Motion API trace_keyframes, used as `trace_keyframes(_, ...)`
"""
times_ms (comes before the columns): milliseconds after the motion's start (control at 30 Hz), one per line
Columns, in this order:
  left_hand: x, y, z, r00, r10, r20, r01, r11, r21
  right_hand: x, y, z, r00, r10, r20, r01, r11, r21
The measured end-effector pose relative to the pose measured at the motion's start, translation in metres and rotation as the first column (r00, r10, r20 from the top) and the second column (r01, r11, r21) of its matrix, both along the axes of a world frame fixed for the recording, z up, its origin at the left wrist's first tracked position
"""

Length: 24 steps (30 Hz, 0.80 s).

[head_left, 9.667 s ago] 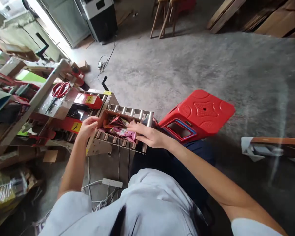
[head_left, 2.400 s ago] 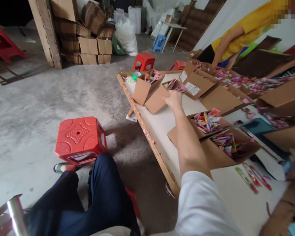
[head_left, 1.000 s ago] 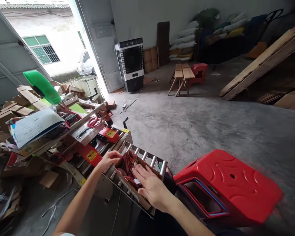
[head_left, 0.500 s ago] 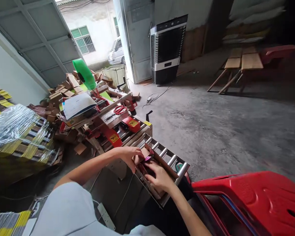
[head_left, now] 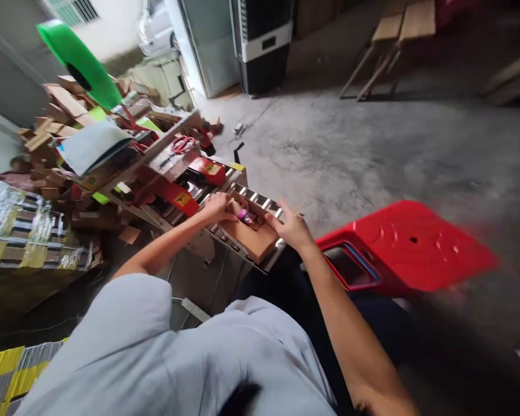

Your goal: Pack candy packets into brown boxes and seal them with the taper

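A small brown cardboard box (head_left: 255,238) rests on the roller conveyor (head_left: 266,204), its near flap lying over part of the opening. Inside show small items in shiny pink and purple wrapping (head_left: 247,216), too small to name. My left hand (head_left: 219,207) is closed on the box's far left end, thumb at the opening. At the right end, my right hand (head_left: 292,225) grips the box's edge between thumb and fingers; the fingertips are partly blurred.
Beyond the conveyor stands a carton-sealing machine (head_left: 173,199) with a green tape roll (head_left: 80,66) and red scissors (head_left: 182,144). A red plastic stool (head_left: 398,242) is at right. Wrapped stacks (head_left: 34,231) stand left, with a cardboard heap (head_left: 60,124) behind. An air cooler (head_left: 264,52) stands ahead.
My right hand has come out of the box to its right edge. The near flap now lies folded over the opening. My left hand stays at the far end, and the view has tilted downward.
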State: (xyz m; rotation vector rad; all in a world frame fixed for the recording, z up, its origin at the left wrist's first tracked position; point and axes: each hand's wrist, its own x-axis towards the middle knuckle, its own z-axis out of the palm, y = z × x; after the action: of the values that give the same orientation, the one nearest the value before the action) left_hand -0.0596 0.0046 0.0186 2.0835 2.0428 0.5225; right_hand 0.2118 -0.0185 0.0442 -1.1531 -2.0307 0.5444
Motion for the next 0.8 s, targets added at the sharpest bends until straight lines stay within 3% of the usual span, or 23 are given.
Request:
trace_keyframes(100,-0.004,-0.006,-0.007,0.993,0.100,-0.054,-0.098,0.995,0.035,-0.012,-0.029,-0.022,0.992,0.085,0.093,-0.084,0.996,-0.009)
trace_keyframes(233,0.009,-0.031,-0.003,0.984,0.178,-0.022,-0.175,0.977,0.119,-0.034,-0.064,-0.049,0.943,0.057,0.329,-0.078,0.996,0.052)
trace_keyframes(333,0.037,-0.057,-0.003,0.999,0.037,0.021,-0.041,0.959,0.280,-0.035,-0.065,-0.055,0.918,0.086,0.388,-0.096,0.995,0.008)
trace_keyframes(400,0.053,-0.070,-0.009,0.992,-0.107,0.064,0.076,0.925,0.371,-0.029,-0.059,-0.053,0.933,0.114,0.342,-0.117,0.993,-0.011)
trace_keyframes(433,0.058,-0.075,-0.013,0.987,-0.129,0.100,0.079,0.914,0.397,-0.025,-0.056,-0.051,0.947,0.124,0.298,-0.126,0.992,-0.013)
trace_keyframes(567,0.061,-0.081,-0.025,0.969,0.032,0.243,-0.139,0.890,0.434,-0.010,-0.048,-0.044,0.992,0.115,0.046,-0.116,0.993,0.010)
trace_keyframes(600,0.060,-0.080,-0.025,0.970,0.035,0.240,-0.138,0.892,0.430,-0.009,-0.047,-0.044,0.994,0.105,-0.001,-0.105,0.994,0.011)
trace_keyframes(700,0.061,-0.072,-0.018,0.980,-0.168,0.110,0.126,0.939,0.319,-0.010,-0.047,-0.045,0.994,0.091,-0.053,-0.091,0.996,0.012)
trace_keyframes(767,0.064,-0.065,-0.014,0.951,-0.308,0.005,0.302,0.937,0.177,-0.012,-0.048,-0.047,0.994,0.101,-0.041,-0.100,0.995,0.030)
trace_keyframes(800,0.065,-0.061,-0.014,0.943,-0.332,-0.035,0.334,0.935,0.121,-0.013,-0.049,-0.049,0.994,0.106,-0.026,-0.105,0.994,0.039)
